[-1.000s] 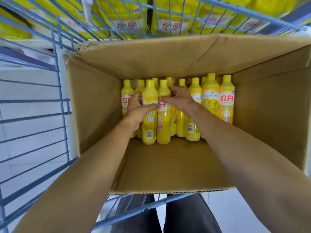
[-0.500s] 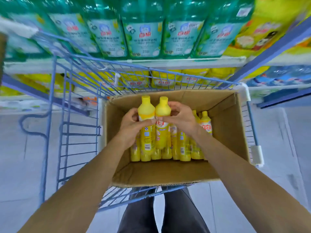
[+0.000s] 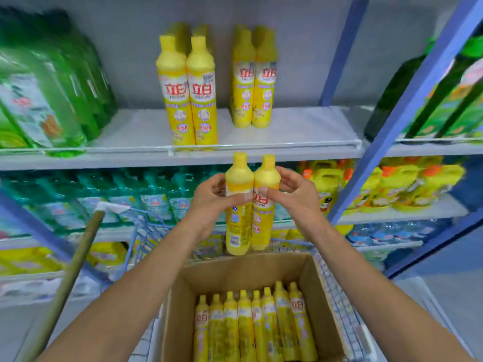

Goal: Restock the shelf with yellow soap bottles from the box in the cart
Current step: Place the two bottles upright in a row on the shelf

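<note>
Shelf (image 3: 300, 131) lies above & beyond the hands, its front lip running across just over the caps of the held pair (image 3: 236, 226). Cart (image 3: 142, 231) & box (image 3: 235, 270) sit below, w/ a row of boxed btls (image 3: 251, 325) inside. Shelved btls (image 3: 190, 92) stand in two pairs: one at the lip, one further back to the right, w/ bare board in front of & right of that rear pair. Held pair is upright, side by side, long axis vertical. L hand (image 3: 209, 202) grips one btl & R hand (image 3: 298, 197) the other, fingers curled round the upper bodies. Prob. needs a lift over the lip, then fwd; more room on the R side.
</note>
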### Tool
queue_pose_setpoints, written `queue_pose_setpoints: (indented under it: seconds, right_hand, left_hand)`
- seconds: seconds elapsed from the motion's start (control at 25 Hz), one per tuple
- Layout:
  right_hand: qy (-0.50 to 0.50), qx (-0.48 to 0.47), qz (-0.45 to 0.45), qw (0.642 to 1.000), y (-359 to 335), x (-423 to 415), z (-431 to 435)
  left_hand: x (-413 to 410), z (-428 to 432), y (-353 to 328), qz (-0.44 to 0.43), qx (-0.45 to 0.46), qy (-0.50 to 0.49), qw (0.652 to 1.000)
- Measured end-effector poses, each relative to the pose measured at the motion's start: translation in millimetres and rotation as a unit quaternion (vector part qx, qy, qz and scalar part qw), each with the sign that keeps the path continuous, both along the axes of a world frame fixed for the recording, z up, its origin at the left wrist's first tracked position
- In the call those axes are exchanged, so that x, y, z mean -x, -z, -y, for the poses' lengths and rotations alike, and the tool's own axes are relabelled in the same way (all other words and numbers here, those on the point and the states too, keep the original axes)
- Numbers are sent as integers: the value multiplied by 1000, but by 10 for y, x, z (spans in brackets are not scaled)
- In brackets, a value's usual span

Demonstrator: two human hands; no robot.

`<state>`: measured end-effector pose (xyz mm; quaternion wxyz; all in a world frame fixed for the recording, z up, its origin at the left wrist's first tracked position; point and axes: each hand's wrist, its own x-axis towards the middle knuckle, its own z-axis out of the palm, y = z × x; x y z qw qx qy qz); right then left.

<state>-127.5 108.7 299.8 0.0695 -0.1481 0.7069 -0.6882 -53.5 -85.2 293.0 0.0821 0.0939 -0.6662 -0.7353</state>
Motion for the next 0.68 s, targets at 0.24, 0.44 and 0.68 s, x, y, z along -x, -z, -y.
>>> queue_pose_setpoints:
  seconds: [0.24, 0.44, 0.68]
  right_hand:
    - [-23, 40, -63, 997, -992, 449, -111]
    - [-27, 55, -125, 990, -1612, 934, -109]
    - [-43, 62, -146, 986, -1864, 1399, 112]
  left_hand:
    - [450, -118, -1013, -70, 35, -8, 997]
    - [849, -124, -1696, -153, 118, -21, 981]
    - [1279, 18, -1912, -184, 113, -71, 974]
